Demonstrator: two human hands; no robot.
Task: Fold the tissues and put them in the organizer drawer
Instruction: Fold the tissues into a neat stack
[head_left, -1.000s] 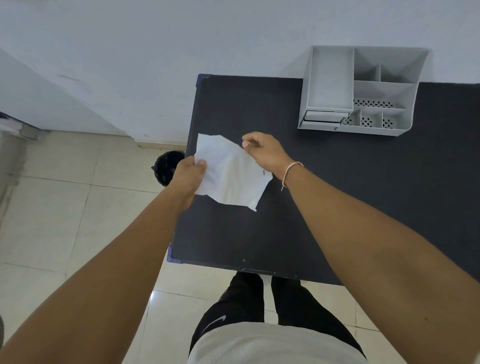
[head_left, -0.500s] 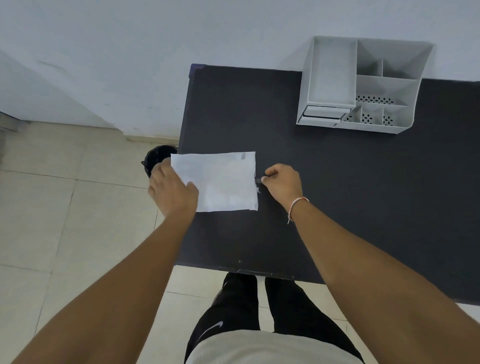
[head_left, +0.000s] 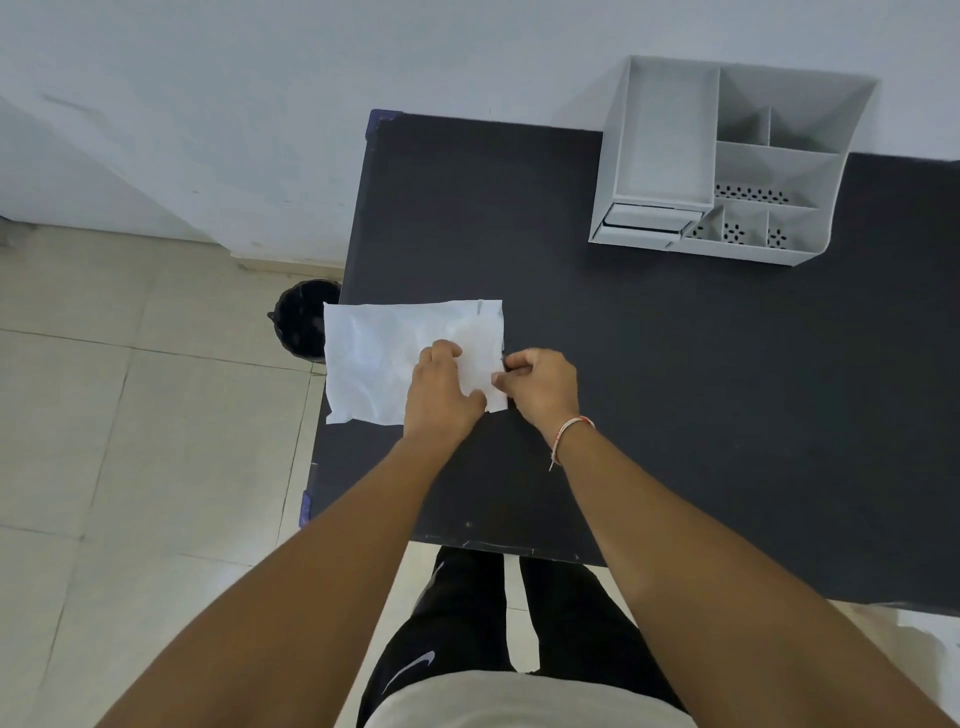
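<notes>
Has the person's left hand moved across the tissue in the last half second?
Yes. The left hand moved from the tissue's left edge, near the table edge, rightward beside the right hand.

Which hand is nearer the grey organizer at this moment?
Right. The right hand pinches the tissue's right edge, on the side toward the organizer at the table's far right. The left hand rests on the tissue just beside it, slightly farther away.

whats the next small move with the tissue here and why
Probably lift the tissue's right edge and fold it leftward. It lies flat and open on the table, the right hand pinches that edge, and the left hand presses beside it.
</notes>
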